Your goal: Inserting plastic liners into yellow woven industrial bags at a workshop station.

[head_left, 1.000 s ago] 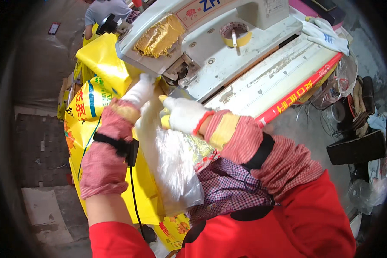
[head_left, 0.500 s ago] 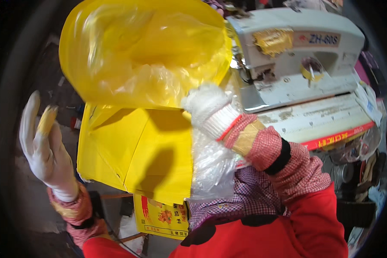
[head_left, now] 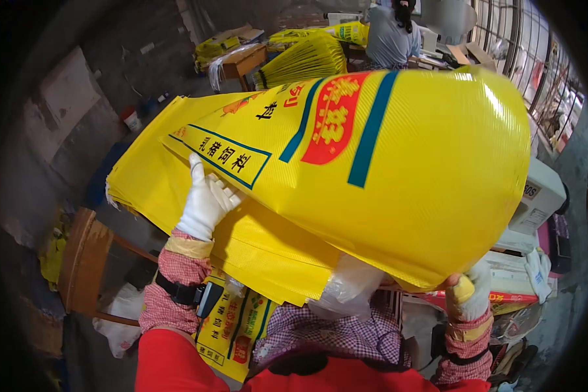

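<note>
A large yellow woven sack (head_left: 411,215) with teal bands and a red emblem spreads across the middle, its wide end bulging toward the right. My right hand (head_left: 475,292), in a white glove with yellow tape on a finger, is closed on the sack's lower edge near that wide end. Against the narrow left part of the sack rests my left hand (head_left: 206,204), also gloved in white, its fingers apart. Beneath lies a stack of flat yellow sacks (head_left: 144,170). Crumpled clear plastic film (head_left: 346,287) pokes out below the raised sack.
At the right stands a pale sewing machine (head_left: 539,196), partly covered by the sack. A wooden stool (head_left: 81,261) is at the left. Another person (head_left: 392,39) sits at the back, near more yellow sacks (head_left: 307,62). Barred windows (head_left: 522,46) line the far right.
The sack has been lifted and swung rightward, its printed side now up and covering much of the sewing machine. My right hand moved right with its edge; my left came in onto the sack.
</note>
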### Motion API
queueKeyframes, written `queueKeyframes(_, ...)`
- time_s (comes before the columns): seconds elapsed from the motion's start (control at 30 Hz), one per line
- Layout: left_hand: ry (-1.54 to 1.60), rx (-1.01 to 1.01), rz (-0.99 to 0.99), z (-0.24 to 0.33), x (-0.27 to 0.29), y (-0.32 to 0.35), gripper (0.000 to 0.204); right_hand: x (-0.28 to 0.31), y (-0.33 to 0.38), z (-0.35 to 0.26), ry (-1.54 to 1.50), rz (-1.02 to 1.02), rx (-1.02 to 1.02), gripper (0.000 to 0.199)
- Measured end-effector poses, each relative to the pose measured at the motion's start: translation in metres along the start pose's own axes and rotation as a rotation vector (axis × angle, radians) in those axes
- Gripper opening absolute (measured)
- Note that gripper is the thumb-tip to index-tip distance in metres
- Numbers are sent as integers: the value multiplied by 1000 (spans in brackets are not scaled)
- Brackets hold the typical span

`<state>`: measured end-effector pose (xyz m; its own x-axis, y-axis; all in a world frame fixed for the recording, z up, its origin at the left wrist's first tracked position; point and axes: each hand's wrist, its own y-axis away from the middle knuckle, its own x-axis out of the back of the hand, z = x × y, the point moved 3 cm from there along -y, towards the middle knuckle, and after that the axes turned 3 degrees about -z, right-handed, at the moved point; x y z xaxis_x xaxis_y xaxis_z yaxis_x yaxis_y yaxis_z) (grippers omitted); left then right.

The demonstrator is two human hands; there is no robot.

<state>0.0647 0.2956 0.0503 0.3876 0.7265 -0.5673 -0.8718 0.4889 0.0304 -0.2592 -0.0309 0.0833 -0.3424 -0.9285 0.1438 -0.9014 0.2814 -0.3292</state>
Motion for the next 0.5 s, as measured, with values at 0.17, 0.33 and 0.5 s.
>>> queueKeyframes(0.17, -87, -188, 122, -16, 75, -74, 32, -57, -7, 0, 243, -342, -5, 19)
queueKeyframes(0.33, -239, -216, 277, 118, 162, -91, 46, -207, -12, -13, 235, -824, -215, 51)
queueKeyframes(0.5, -445, -249, 397, 95, 207, 83, 40, -193, 2, -4, -129, -1020, 18, 60)
